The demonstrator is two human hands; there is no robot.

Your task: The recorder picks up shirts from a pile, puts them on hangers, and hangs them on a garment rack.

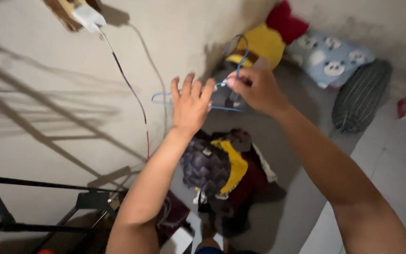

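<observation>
Pinching a blue wire hanger (190,95) near its hook with my right hand (254,87); left hand (191,102) spread, fingertips at the hanger's bar. Clothes pile (222,171) at 6 o'clock.

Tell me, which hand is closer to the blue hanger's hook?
Right. The right hand pinches the blue hanger just below its hook; the left hand, fingers spread, sits lower along the hanger's bottom bar.

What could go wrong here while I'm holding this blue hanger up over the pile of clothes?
The right hand only pinches the blue wire hanger near its hook, and the left hand is open, so it might slip onto the clothes pile. The hook could also snag the hanging cable close by.
</observation>
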